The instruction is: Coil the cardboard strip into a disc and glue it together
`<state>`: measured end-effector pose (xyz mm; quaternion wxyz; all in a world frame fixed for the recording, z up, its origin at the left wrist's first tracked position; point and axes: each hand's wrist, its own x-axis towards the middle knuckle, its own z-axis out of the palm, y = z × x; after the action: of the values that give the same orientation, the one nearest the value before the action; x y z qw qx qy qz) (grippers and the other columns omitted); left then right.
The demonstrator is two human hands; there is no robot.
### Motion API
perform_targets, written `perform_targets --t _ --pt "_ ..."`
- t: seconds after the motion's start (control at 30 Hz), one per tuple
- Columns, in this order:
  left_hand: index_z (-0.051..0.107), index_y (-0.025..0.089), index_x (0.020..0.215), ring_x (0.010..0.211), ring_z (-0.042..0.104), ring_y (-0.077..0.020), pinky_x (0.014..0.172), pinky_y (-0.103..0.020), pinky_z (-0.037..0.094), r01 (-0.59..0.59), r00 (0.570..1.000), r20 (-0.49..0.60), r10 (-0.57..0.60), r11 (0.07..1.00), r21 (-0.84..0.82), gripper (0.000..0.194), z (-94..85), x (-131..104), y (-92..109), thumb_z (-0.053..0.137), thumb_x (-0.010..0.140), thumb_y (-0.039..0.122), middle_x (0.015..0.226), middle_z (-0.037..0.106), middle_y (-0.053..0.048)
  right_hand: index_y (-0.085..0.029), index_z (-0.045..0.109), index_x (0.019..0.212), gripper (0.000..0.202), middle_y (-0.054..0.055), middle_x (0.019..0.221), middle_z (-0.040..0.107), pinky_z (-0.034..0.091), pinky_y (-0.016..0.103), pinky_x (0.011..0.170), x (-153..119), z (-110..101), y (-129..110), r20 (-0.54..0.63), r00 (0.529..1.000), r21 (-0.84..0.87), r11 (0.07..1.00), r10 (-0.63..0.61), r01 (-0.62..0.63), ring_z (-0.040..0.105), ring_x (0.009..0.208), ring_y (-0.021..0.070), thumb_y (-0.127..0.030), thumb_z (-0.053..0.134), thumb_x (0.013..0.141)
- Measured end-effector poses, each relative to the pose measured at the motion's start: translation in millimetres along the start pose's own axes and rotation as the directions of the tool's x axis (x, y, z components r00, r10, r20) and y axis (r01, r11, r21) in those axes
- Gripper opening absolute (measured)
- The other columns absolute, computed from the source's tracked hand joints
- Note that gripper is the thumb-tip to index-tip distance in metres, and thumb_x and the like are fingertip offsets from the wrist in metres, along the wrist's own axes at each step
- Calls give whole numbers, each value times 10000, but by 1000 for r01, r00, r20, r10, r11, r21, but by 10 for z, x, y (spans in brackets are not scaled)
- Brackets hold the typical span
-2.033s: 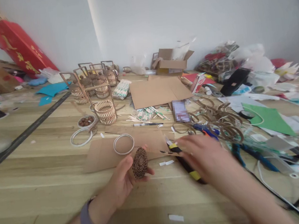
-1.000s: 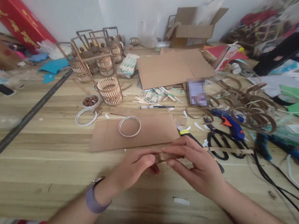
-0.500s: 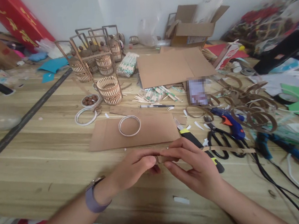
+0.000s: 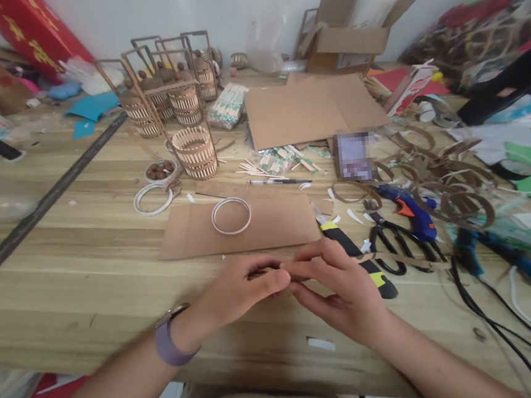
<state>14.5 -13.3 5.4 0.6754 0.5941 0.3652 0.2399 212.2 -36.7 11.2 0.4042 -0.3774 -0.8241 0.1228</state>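
My left hand [image 4: 249,287] and my right hand [image 4: 343,291] meet at the front of the table, fingertips touching. Both are closed around a thin brown strip [image 4: 401,260], whose long end runs out to the right from under my right hand, across the scissors and the cutter. The part of the strip between my fingers is mostly hidden. Just beyond my hands lies a flat cardboard piece [image 4: 189,233] with a white ring [image 4: 232,231] on it. A yellow and black cutter [image 4: 343,242] lies partly behind my right hand.
Black-handled scissors [image 4: 388,253], a blue glue gun [image 4: 418,213], brown strip coils [image 4: 465,200] and blue-handled pliers [image 4: 522,263] crowd the right side. Further back stand a slatted basket [image 4: 194,152], a bowl of brown balls [image 4: 159,171] and a cardboard sheet [image 4: 304,115]. Cables run down the right.
The fingers of my left hand have slid slightly right and now cover the strip portion that showed between my hands. The view has shifted a little.
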Motion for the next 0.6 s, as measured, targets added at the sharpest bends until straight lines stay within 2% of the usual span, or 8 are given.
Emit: perform_targets --t 0.1,0.23,0.33,0.43,0.6 --pt "730 150 1041 899 635 -226 776 -308 481 33 999 -38 -34 999 -10 343 7 6 29 598 849 401 978 733 -68 -233 730 1027 166 56 922 617 536 322 684 -12 18 -5 -49 999 -81 997 -17 13 631 837 176 -193 641 893" --pt "737 160 1072 1057 649 -265 906 -344 490 -7 997 -74 10 999 37 328 0 -14 55 584 810 285 1081 757 -61 -240 762 1035 166 42 840 584 487 324 634 -24 34 -20 -104 994 -148 989 -28 13 572 740 159 -265 650 915" --pt "726 171 1128 1072 662 -277 917 -356 504 -16 996 -89 20 999 50 372 -14 -46 46 620 792 290 1115 759 -62 -230 768 1040 180 19 754 579 456 316 614 -32 35 -32 -98 994 -132 991 -45 32 564 685 145 -291 630 941" --pt "716 177 1166 1089 661 -296 935 -375 512 -41 995 -89 45 998 42 430 -29 -74 36 665 769 335 1149 750 -75 -217 762 1048 179 19 750 617 461 314 617 -39 25 -25 -86 995 -58 997 -56 51 593 693 148 -296 644 938" --pt "697 182 1199 1125 647 -307 986 -395 499 -175 983 -56 175 985 -5 458 -70 -116 24 685 798 402 1202 725 -92 -263 740 1134 227 27 785 666 508 300 611 -39 4 36 -65 997 15 999 -41 42 622 703 159 -276 669 918"
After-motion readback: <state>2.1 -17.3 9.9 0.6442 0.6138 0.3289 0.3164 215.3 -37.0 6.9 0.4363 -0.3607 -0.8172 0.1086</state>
